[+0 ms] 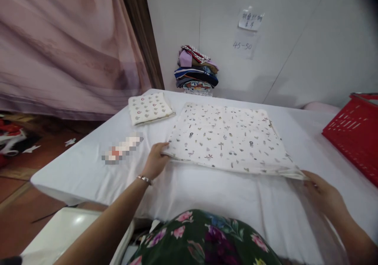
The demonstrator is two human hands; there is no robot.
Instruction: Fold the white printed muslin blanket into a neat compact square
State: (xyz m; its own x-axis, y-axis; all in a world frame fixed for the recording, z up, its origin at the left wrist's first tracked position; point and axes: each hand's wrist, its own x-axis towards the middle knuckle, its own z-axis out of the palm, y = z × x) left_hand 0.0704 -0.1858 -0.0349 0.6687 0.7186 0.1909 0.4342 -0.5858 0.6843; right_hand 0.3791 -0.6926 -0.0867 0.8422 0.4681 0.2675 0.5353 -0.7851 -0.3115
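A white cloth (224, 139) printed with small palm trees and animals lies spread in a rectangle in front of me, its layers showing at the near edge. My left hand (156, 160) pinches its near left corner between thumb and fingers. At the near right corner, my right hand (323, 190) grips the cloth too, fingers closed and partly hidden. The near edge is stretched between both hands, slightly raised at the right. Beyond my left hand sits a smaller folded cloth (150, 108) with a green and red print.
The white-covered table (88, 166) carries a blurred-out item (122, 149) at left. A red plastic basket (354, 135) stands at right. Folded clothes (197, 70) are stacked by the wall. A pink curtain (67, 40) hangs at left, and a white stool (65, 229) stands below.
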